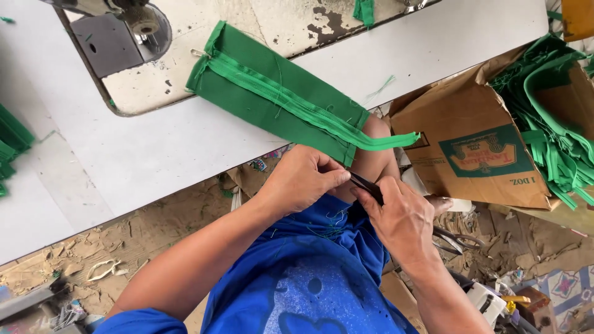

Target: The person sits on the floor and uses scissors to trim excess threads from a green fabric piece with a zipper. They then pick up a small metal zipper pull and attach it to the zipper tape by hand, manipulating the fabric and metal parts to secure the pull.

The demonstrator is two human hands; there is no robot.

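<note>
At the table's (154,154) left edge we see a stack of green fabric (11,145), and near its far edge the sewing machine base (117,37). A green zippered fabric piece (278,93) lies slanted from the machine bed to the near edge, its zipper tail (387,141) hanging over our knee. Below that edge, our left hand (303,179) bends in, fingers bunched, thumb and forefinger pinching the tip of a small dark tool (366,184). Our right hand (402,219) curls around the tool's other end, fingers pressed together. At the right, a cardboard box (470,148) of green strips (557,124) crowds the table's corner, leaving little room beside our right arm.
</note>
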